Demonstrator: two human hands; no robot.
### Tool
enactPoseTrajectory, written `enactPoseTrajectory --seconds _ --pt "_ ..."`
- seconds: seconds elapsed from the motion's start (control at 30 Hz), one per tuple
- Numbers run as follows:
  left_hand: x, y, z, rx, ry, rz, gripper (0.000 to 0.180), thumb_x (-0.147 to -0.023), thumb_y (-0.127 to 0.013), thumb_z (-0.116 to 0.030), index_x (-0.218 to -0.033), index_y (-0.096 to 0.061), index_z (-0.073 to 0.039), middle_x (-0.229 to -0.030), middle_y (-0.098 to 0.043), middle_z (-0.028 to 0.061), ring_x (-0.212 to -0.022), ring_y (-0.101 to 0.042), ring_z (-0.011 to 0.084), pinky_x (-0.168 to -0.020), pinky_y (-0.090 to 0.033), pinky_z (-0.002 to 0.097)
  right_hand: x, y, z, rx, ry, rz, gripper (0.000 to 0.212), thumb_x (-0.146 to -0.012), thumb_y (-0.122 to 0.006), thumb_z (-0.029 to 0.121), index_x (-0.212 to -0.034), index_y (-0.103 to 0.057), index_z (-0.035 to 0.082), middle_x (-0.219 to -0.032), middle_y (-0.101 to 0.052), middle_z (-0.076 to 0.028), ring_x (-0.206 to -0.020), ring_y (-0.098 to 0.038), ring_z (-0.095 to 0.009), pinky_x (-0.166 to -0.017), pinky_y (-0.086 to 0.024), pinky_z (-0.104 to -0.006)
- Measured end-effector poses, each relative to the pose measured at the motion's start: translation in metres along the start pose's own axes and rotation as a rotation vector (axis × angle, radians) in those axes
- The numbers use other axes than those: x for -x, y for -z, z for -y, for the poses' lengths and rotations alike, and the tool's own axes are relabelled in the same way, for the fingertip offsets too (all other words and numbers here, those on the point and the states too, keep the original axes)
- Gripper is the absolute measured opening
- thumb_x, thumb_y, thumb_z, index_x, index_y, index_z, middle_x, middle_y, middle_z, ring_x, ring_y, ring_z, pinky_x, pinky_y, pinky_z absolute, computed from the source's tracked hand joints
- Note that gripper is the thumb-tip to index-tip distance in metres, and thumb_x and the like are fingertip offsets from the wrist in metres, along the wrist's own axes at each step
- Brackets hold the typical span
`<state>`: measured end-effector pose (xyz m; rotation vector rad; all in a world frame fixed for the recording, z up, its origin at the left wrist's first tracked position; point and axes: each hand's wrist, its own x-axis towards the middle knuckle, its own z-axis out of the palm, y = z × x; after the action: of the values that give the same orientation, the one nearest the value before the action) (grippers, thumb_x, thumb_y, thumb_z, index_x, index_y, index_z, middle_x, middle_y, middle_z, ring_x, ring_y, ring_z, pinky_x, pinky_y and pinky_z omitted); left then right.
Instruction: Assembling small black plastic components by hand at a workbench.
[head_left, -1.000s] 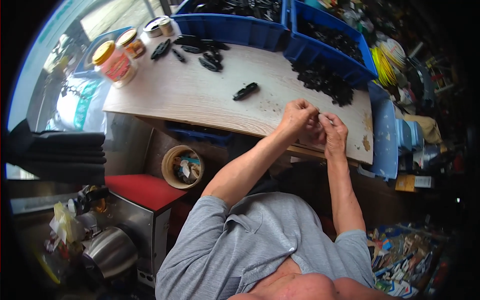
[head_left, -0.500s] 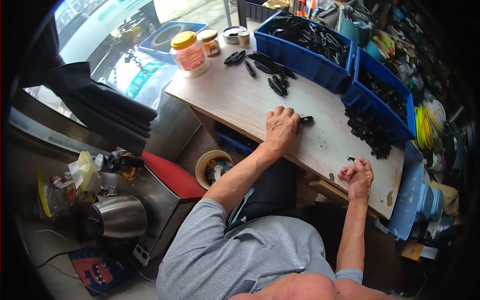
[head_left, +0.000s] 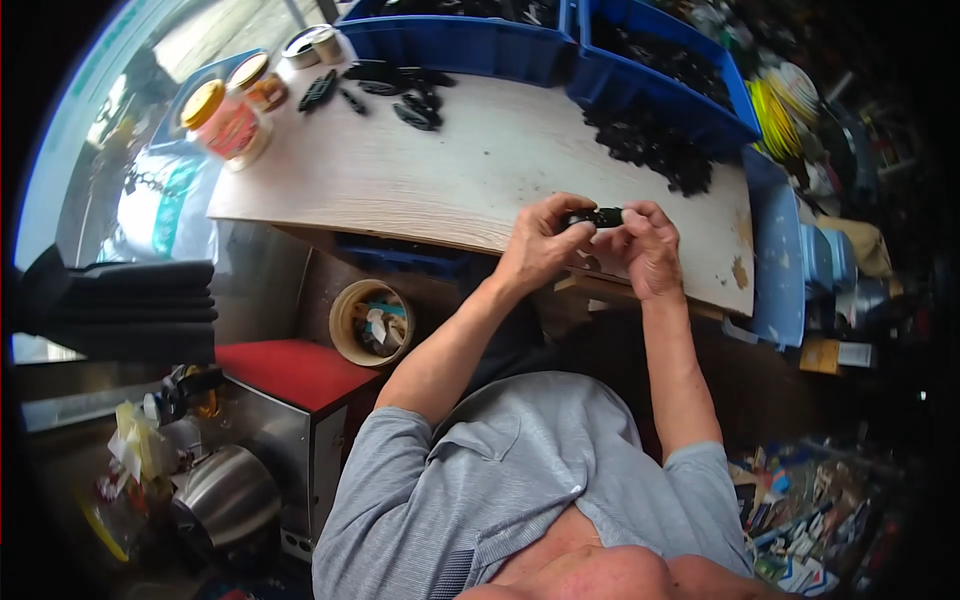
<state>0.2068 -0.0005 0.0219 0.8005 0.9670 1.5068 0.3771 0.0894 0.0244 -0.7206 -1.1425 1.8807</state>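
Over the table's near edge my two hands meet at a long, narrow black plastic part [head_left: 597, 217]. My left hand [head_left: 543, 243] is closed round its left end, thumb in front and fingers behind. My right hand [head_left: 652, 252] pinches at its right end. The small black piece this hand held earlier cannot be told apart from the long part, as the fingertips cover it. Farther off on the pale wooden table [head_left: 420, 190], several similar long black parts [head_left: 415, 108] lie in a loose group. Many small black pieces [head_left: 650, 150] are heaped at the right.
Two blue bins [head_left: 455, 42] [head_left: 690, 105] of black parts line the table's back. Jars with yellow lids [head_left: 228, 125] [head_left: 258, 82] and small tins [head_left: 305, 47] stand far left. Below are a waste bucket [head_left: 372, 322], a red-topped cabinet [head_left: 295, 372] and a kettle [head_left: 228, 497].
My left hand has lifted the long black part off the tabletop and drawn it nearer. My right hand has come in to its right end. The whole view has shifted.
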Motion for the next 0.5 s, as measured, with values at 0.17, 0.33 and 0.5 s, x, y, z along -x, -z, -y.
enactPoseTrajectory --seconds 0.17,0.33,0.5 --pt "-0.007 -0.006 0.002 -0.056 0.053 0.042 0.028 -0.093 -0.066 -0.009 -0.117 -0.063 0.004 -0.096 -0.07 0.0083 -0.08 -0.07 0.0122 -0.066 -0.06 0.0258 0.004 0.006 0.003 -0.04 -0.011 0.002 0.009 -0.091 -0.068 0.009 -0.101 -0.067 0.007 -0.081 -0.067 -0.002 -0.066 -0.063 -0.01 -0.072 -0.057 -0.0269" --pt "-0.004 -0.009 0.0 -0.076 0.062 0.039 0.027 -0.093 -0.066 -0.009 -0.117 -0.063 0.005 -0.095 -0.07 0.0075 -0.079 -0.069 0.0118 -0.068 -0.06 0.0258 0.003 0.005 0.0 0.048 -0.036 -0.012 0.01 -0.089 -0.073 0.008 -0.099 -0.069 0.006 -0.078 -0.065 0.002 -0.063 -0.055 -0.005 -0.066 -0.058 -0.0262" --pt "-0.005 -0.009 -0.005 -0.054 0.088 0.02 0.027 -0.093 -0.067 -0.011 -0.115 -0.064 0.004 -0.093 -0.069 0.0066 -0.077 -0.068 0.0111 -0.067 -0.059 0.0252 0.005 0.002 0.005 0.002 -0.105 0.05 0.012 -0.092 -0.07 0.009 -0.102 -0.066 0.006 -0.088 -0.068 -0.002 -0.073 -0.067 -0.012 -0.074 -0.059 -0.0275"
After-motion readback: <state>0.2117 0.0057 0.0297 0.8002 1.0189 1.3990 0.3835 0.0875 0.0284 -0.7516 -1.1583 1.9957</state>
